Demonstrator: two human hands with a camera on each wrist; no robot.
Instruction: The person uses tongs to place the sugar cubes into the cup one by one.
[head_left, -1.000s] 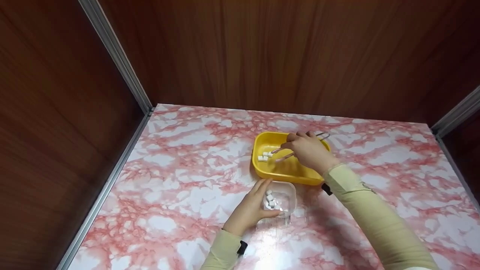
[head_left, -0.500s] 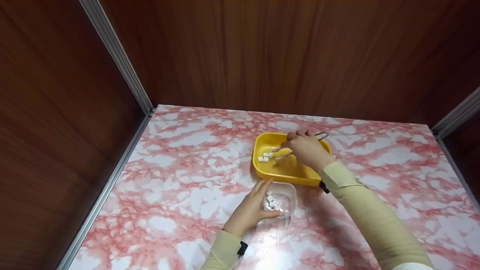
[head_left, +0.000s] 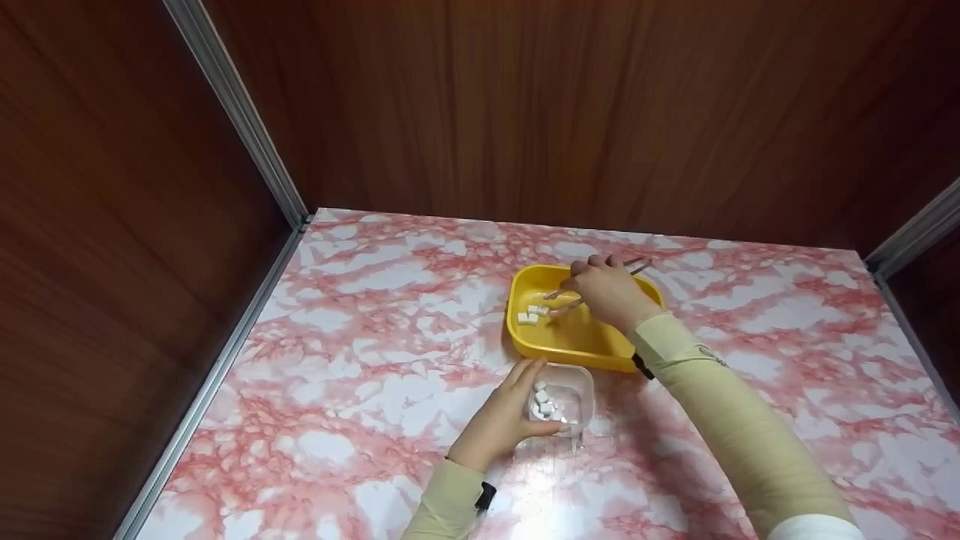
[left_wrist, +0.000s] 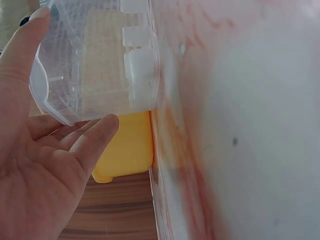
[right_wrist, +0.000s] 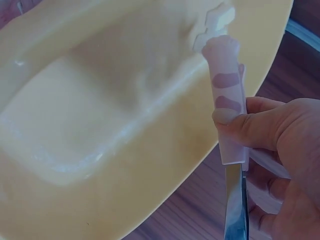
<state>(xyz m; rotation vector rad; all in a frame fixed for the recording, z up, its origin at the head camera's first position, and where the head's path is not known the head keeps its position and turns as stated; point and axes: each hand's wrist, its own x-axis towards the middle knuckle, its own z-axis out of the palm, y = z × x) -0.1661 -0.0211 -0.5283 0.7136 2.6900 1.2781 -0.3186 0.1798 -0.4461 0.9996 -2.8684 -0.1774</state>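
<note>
My left hand (head_left: 499,416) grips a clear plastic container (head_left: 584,394), thumb at its near side and fingers along its far left side. Several white cubes (head_left: 544,405) lie inside, mostly at its left. Just behind stands a yellow basin (head_left: 574,357) with several white cubes (head_left: 529,316) at its left end. My right hand (head_left: 611,296) holds metal tongs (right_wrist: 232,97) with pink paw-shaped tips, thumb pressing one pink sleeve in the right wrist view. The tips are apart over the basin, right by the rightmost cube. In the right wrist view they overlap the white cubes (right_wrist: 220,17).
Both containers stand on a red-and-white marbled tabletop (head_left: 360,360). A dark wood panel (head_left: 525,112) rises behind the table, another (head_left: 112,225) at the left, with metal edge strips (head_left: 232,105) at the corners.
My right hand has shifted slightly left and away from me, carrying the tongs' tips closer about the rightmost cube in the basin. The left hand keeps its grip on the clear container.
</note>
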